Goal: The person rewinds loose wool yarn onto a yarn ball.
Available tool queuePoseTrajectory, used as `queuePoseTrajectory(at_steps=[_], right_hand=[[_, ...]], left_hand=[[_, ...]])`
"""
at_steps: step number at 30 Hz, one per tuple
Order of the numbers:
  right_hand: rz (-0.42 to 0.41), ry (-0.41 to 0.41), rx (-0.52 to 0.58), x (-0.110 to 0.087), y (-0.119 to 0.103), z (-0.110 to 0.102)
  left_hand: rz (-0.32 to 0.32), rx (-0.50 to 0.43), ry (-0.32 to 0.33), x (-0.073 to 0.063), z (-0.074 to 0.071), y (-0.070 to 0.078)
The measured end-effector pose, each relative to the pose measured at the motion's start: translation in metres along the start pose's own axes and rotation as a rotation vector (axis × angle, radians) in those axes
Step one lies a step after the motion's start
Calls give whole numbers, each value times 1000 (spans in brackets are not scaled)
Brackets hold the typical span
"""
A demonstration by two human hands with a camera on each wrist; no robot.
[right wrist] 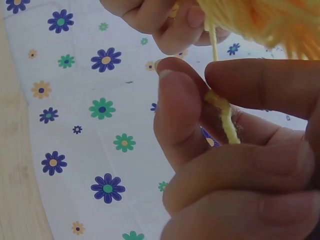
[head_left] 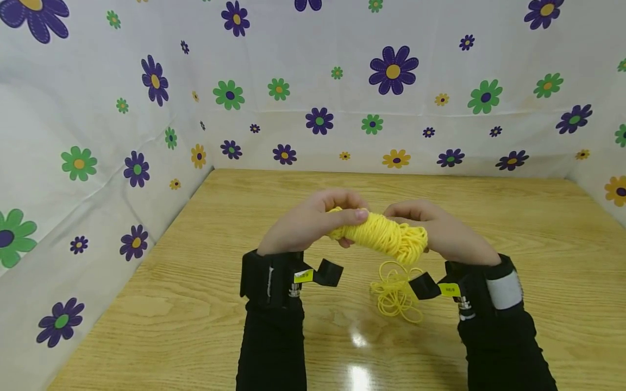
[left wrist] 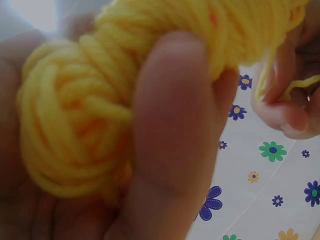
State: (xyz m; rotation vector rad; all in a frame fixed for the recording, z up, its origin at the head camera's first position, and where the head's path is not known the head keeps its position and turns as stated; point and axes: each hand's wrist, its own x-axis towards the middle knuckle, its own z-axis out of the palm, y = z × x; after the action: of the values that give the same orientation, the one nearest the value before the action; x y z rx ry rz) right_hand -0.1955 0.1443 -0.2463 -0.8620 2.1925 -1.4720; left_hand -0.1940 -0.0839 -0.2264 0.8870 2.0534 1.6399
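clearly, left grip (head_left: 313, 222) holds oblong, ridged yarn bundle (head_left: 381, 234)

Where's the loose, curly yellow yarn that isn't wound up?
In the head view, the loose yarn lies looped on the wooden table, right of the picture's centre, below the wound yellow bundle and left of the right sleeve.

This looks like a makeshift booth, in what kind of building I cannot tell, with white flower-printed sheeting (head_left: 313, 54) standing behind the wood-grained worktop (head_left: 186, 293) and along its left and right sides.
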Motion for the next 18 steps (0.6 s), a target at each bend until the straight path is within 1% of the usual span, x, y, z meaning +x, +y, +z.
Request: queuePoseTrajectory(at_steps=[3,8,10,13,18], right_hand=[[17,-10,2,0,-1,0],[17,-10,-51,-2,-3,-1],[30,-6,-59,-3,-3,-2],[47,6,-35,-4,-4,-2],[23,46,-10,-5,-4,-2]], left_hand=[[1,8,-18,-1,-1,-1],[-14,33,-45,-1,-2,0],[-20,48,-51,-1,-2,-1],[-32,70,-52,-1,-2,0],[-56,115,-31,-1,-2,0]])
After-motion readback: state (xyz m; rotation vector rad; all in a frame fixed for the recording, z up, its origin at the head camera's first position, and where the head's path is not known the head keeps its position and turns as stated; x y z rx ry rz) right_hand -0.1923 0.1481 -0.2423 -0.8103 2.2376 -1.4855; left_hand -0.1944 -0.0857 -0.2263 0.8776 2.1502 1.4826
